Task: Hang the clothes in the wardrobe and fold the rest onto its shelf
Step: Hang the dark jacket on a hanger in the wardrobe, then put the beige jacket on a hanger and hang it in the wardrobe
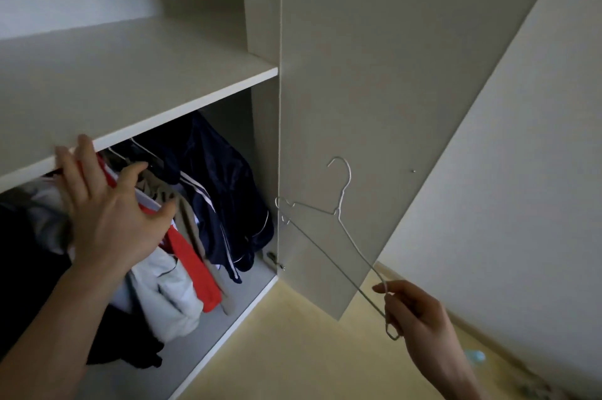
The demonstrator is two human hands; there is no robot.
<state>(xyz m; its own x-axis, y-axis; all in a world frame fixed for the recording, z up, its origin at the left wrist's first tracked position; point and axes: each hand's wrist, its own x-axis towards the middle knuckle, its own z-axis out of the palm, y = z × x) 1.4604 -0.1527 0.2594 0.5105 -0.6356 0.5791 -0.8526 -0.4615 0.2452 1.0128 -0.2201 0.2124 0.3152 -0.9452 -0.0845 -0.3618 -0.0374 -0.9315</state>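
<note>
Several garments hang in the wardrobe under its shelf (156, 80): a navy jacket with white stripes (224, 191), a beige piece (192, 230), a red one (192, 266), a white one (169, 298) and dark clothes (29, 262) at the left. My left hand (107, 213) reaches in with fingers spread and straight, touching the hanging clothes just below the shelf edge. My right hand (413, 318) pinches one end of a bare wire hanger (329, 230), held out in front of the open door.
The open wardrobe door (374, 106) stands at the right, its lower corner near my right hand. A pale wall (521, 171) lies behind it. Yellow floor (293, 350) spreads below, with a small blue thing (477, 356) on it near the wall.
</note>
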